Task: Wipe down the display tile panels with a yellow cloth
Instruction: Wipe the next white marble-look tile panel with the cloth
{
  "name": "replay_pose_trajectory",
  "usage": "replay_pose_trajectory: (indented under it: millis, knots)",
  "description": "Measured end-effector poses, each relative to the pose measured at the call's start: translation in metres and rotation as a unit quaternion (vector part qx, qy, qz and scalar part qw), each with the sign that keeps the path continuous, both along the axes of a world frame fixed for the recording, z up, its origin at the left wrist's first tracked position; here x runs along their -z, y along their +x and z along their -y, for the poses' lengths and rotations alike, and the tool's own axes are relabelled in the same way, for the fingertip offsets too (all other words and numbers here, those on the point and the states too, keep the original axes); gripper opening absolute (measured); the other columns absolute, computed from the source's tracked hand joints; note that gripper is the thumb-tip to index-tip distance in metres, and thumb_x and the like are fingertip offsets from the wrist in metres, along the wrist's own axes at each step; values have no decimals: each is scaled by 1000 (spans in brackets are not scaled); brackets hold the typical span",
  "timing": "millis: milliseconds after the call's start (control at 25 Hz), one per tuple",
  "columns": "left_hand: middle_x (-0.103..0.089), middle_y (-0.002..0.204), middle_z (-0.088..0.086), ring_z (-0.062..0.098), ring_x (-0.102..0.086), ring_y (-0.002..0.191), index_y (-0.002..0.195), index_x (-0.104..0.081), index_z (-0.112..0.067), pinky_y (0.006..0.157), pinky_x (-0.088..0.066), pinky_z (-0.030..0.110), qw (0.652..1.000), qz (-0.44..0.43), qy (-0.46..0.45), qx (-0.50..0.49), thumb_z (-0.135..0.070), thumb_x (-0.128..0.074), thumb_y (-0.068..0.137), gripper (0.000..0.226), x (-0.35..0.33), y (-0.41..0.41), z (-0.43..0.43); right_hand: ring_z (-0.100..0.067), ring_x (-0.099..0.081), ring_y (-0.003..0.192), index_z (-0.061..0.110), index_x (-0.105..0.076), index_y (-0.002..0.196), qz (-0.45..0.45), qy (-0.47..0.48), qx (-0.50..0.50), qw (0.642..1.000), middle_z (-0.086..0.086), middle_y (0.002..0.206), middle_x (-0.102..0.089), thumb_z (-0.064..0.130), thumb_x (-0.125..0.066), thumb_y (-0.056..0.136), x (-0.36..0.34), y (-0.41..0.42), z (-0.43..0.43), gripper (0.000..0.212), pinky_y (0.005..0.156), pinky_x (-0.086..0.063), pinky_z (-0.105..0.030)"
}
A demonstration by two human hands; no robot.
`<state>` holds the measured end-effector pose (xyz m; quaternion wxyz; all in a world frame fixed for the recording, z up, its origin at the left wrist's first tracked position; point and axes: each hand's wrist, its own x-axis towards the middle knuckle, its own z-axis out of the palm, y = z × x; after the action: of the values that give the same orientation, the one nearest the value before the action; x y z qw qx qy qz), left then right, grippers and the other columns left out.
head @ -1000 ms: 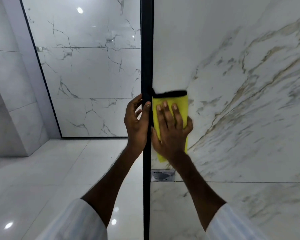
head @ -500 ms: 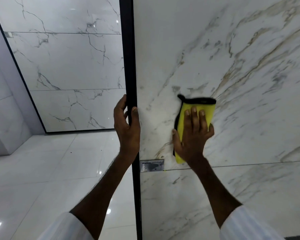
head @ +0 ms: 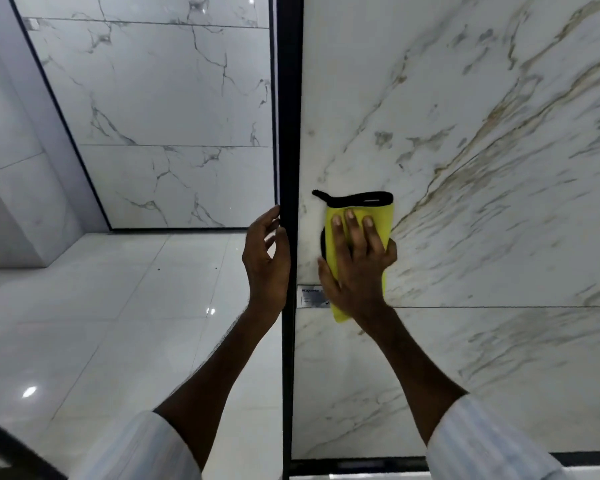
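Your right hand [head: 357, 268] presses the yellow black-edged cloth [head: 383, 218] flat; left hand [head: 265, 261] grips the black frame post [head: 289, 116].
Mid-wipe, I judge: sweep away from that post across the veined white tile panel [head: 482, 150].

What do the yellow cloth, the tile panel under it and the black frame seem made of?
Yellow cloth: soft fabric, likely microfibre, matte, with black sewn edging. Tile panel: marble-look tile, probably ceramic or porcelain, smooth with brown-grey veins. Black frame: perhaps painted metal; straight, matte.

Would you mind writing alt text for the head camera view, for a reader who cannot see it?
A person's right hand presses a yellow cloth flat against a gold-veined marble tile panel, while the left hand holds the panel's black frame. A small label sits between frame and cloth.
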<state>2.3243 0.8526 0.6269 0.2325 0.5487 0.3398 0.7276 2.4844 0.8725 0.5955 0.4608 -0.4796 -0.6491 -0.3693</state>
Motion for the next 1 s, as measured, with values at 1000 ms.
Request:
replay_pose_trajectory:
  millis: [1000]
  knots:
    - [-60,133,-6,19,-59,127,136,-52,-33,106,-51,40,983,-16,123,-132,-19,-49,108,31,294,16,-33,-31,-36,148,14,-46,155,-22,92,-16,995,-9,161,-43,42,-62,90,266,25,-11,73,103,-33,-60]
